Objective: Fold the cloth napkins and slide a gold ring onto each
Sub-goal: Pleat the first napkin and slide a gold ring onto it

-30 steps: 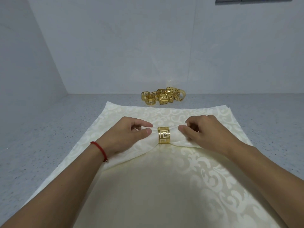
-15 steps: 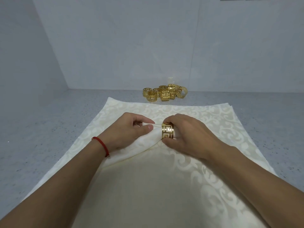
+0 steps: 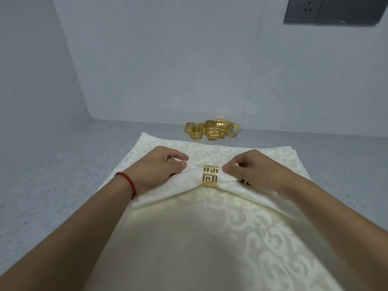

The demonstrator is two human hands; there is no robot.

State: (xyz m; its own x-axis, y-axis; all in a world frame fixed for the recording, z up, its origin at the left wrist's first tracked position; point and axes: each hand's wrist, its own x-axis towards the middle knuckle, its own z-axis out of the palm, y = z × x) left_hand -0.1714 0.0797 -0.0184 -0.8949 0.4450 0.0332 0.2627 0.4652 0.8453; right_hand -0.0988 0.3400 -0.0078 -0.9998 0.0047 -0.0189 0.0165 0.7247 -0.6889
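Observation:
A folded cream napkin (image 3: pixel 189 177) lies across a stack of flat patterned cream napkins (image 3: pixel 210 238). A gold ring (image 3: pixel 210 176) with a cut-out key pattern sits around the folded napkin's middle. My left hand (image 3: pixel 161 166) pinches the napkin just left of the ring between thumb and fingers. My right hand (image 3: pixel 256 169) pinches the napkin just right of the ring, fingers curled. Neither hand touches the ring.
A heap of several loose gold rings (image 3: pixel 212 130) lies on the grey speckled counter (image 3: pixel 52 175) behind the napkins, near the back wall. A dark socket panel (image 3: pixel 336 9) is on the wall at upper right. A wall closes the left side.
Half a second ago my right hand was gripping the ring; now it has let go and moved right onto the napkin. The left hand has stayed in place.

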